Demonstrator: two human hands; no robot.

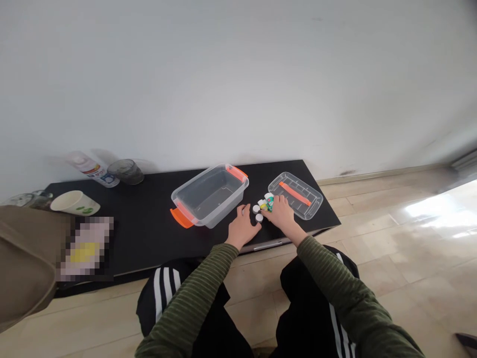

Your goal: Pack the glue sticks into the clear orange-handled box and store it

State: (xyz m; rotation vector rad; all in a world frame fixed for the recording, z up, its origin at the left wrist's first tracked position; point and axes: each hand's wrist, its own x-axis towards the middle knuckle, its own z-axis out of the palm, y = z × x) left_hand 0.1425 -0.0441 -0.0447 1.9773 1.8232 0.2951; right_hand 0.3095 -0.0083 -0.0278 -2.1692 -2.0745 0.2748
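Several small white-capped bottles stand close together on the black cabinet top (149, 219); one has a green label (271, 201) and one a yellow label (263, 205). My right hand (280, 215) curls round the green-labelled bottle from the right, its thumb and fingers on either side. At the left of the group, my left hand (241, 227) is open, thumb and fingers spread around two bottles with white caps (259, 218); whether it touches them is unclear. A clear plastic box (227, 211) without its lid stands left of the hands.
The box's clear lid (311, 206) with an orange handle lies at the right. On the left are a paper cup (74, 203), a dark glass (126, 171), a spray can (91, 166) and a blurred-out pink item (85, 243). A person's brown sleeve (26, 263) shows at far left.
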